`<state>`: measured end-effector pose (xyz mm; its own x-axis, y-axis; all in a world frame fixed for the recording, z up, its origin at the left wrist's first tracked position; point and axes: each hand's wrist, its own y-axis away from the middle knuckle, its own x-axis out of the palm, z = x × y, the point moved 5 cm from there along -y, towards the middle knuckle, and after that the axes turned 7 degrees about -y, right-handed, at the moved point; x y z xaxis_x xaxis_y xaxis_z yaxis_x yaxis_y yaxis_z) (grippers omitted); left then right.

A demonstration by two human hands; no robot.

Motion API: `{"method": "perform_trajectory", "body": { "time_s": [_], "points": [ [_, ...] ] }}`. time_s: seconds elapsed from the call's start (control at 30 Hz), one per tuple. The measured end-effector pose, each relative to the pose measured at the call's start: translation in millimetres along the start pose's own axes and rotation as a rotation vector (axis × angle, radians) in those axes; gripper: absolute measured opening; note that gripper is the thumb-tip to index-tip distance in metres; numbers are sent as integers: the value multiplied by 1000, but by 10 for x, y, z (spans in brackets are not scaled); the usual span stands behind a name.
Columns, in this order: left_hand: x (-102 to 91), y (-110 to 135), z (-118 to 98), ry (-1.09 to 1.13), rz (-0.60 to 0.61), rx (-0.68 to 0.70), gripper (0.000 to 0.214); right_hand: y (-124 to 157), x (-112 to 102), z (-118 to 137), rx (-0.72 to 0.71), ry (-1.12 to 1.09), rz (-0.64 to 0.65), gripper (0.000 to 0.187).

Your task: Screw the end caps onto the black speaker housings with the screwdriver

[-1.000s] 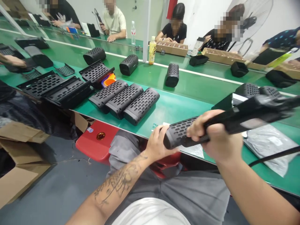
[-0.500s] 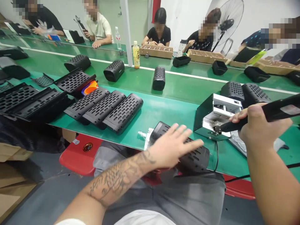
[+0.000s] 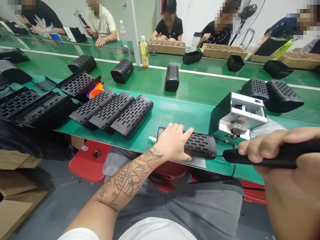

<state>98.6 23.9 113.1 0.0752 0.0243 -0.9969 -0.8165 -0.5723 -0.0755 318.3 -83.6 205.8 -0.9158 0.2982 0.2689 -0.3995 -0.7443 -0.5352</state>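
Observation:
My left hand grips a black perforated speaker shell that lies on its side at the near edge of the green table. My right hand is closed round a black electric screwdriver, held level. The screwdriver's tip points at the shell's right end and comes close to it. A black and silver screw feeder box stands just behind the shell.
Three finished black shells lie side by side to the left, with open grille halves beyond them. More shells sit behind the box. Several people work at the far side, with cardboard trays and a yellow bottle.
My left hand has closed down on the shell and set it parallel to the table edge. My right hand has dropped from the feeder box and brought the screwdriver tip to the shell's right end.

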Motion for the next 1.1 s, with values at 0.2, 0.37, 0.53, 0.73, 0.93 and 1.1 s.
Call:
{"method": "perform_trajectory", "body": {
  "time_s": [0.2,0.37,0.53,0.73,0.93,1.1],
  "points": [
    [-10,11,-17,0,-4,4,117,56,355,-136,59,-24,169,26],
    [-11,17,-31,10,-3,5,115,71,370,-203,128,-24,249,24],
    [6,5,-33,5,6,0,115,87,398,-207,128,-37,322,24],
    [-15,3,-51,-6,48,-15,115,111,401,-231,117,-42,327,27],
    [-43,6,-60,-23,80,-15,114,147,338,-277,100,-59,315,28],
    [-35,4,-55,-44,99,-27,115,186,345,-335,128,-70,349,30]
  ]
}}
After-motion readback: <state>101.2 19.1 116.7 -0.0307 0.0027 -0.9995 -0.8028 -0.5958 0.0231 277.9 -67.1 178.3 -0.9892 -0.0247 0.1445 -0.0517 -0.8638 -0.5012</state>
